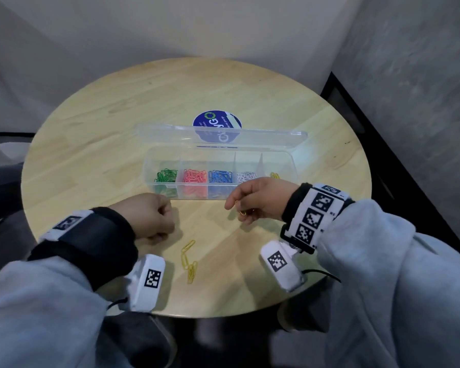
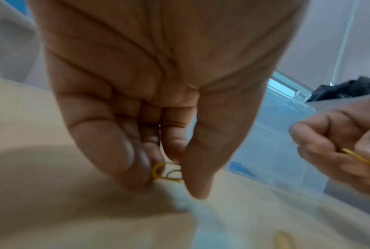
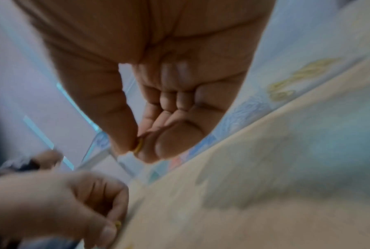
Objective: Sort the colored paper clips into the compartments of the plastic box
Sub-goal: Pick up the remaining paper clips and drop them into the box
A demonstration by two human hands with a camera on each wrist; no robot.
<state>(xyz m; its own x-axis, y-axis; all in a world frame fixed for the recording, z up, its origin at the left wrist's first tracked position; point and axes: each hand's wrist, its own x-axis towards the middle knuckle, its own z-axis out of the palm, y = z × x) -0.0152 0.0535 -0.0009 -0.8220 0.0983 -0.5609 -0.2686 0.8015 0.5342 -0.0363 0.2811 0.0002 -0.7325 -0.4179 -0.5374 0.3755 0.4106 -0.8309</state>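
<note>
Both hands' fingers pinch yellow clips — left hand (image 1: 149,216), right hand (image 1: 260,201) — before box (image 1: 221,166)

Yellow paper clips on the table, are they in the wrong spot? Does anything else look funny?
Yes. A few loose yellow paper clips lie on the round table, outside the plastic box. Each hand pinches another yellow one: left hand, right hand. Green, red, blue and white clips sit sorted in their compartments. Nothing looks spilled or broken.
</note>
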